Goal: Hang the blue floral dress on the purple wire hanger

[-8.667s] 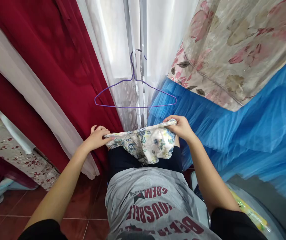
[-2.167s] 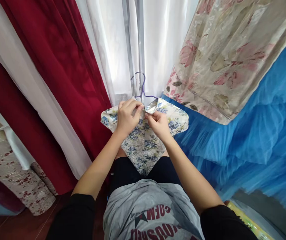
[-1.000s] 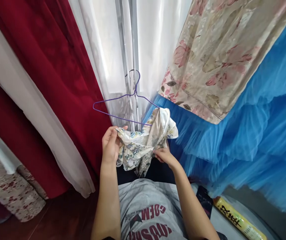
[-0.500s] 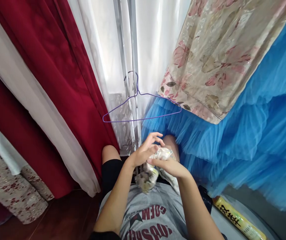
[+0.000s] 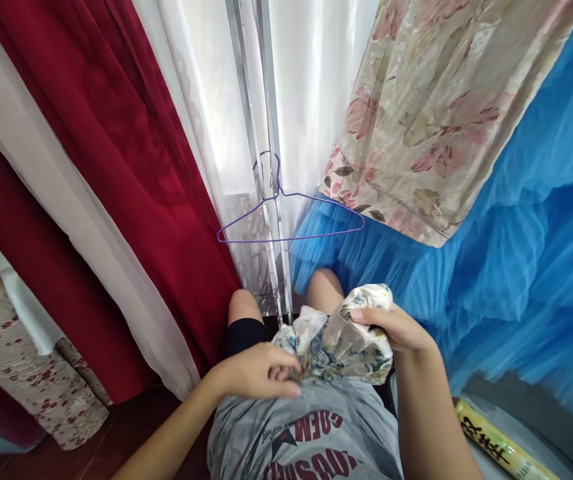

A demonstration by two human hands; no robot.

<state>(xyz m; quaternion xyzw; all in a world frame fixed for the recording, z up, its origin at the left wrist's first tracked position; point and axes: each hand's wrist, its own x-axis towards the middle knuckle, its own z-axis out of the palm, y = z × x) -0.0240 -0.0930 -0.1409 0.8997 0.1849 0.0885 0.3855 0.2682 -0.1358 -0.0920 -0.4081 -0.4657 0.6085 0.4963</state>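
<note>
A small white garment with blue and green flowers is bunched up in front of my grey T-shirt. My left hand is closed on its lower left edge. My right hand grips its upper right part, thumb on top. Above them a bare purple wire hanger hangs by its hook on a metal upright before white sheer curtains. Neither hand touches the hanger.
Dark red curtains hang at the left, with a red-speckled fabric lower left. Blue tulle fills the right, under a beige floral cloth. A yellow package with black lettering lies at the lower right.
The floral garment was on the hanger 2.2 s ago; since then it has come off. Both hands dropped with it to my waist, and the hanger now hangs bare.
</note>
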